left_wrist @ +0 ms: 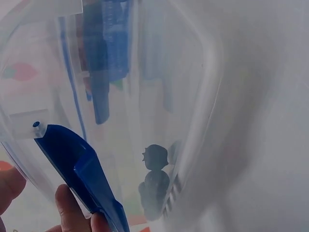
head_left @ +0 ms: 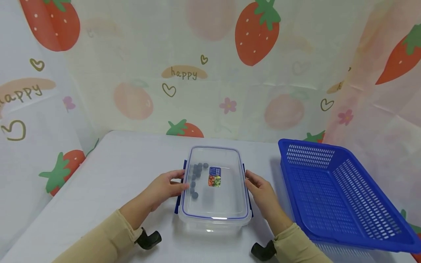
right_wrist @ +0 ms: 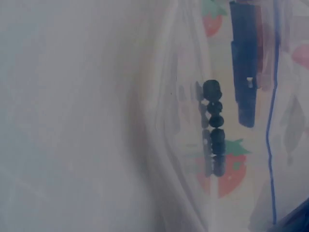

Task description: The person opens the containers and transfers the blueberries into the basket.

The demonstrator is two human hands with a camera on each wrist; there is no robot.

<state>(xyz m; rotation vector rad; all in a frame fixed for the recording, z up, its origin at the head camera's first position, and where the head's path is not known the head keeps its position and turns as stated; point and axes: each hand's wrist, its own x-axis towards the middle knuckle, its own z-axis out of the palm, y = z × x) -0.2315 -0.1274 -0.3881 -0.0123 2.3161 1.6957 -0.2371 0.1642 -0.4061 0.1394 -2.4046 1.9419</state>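
A clear plastic food container (head_left: 227,201) with a blue-lined lid stands upright on the white table, a small printed label on top. Several blueberries (left_wrist: 156,157) lie inside, gathered toward its left side. My left hand (head_left: 162,189) grips the left side, thumb at the lid's edge and fingers at a blue latch (left_wrist: 89,164) that angles outward. On the opposite side my right hand (head_left: 262,190) holds the container's edge by the right blue latch (head_left: 250,206). The right wrist view shows the berries through the clear wall, with the right hand out of sight.
To the right stands a blue plastic basket (head_left: 342,212) with slotted walls, close beside my right forearm. A strawberry-print cloth (head_left: 204,98) closes off the back and both sides of the white table (head_left: 131,160). Black wrist mounts (head_left: 149,240) hang under both sleeves.
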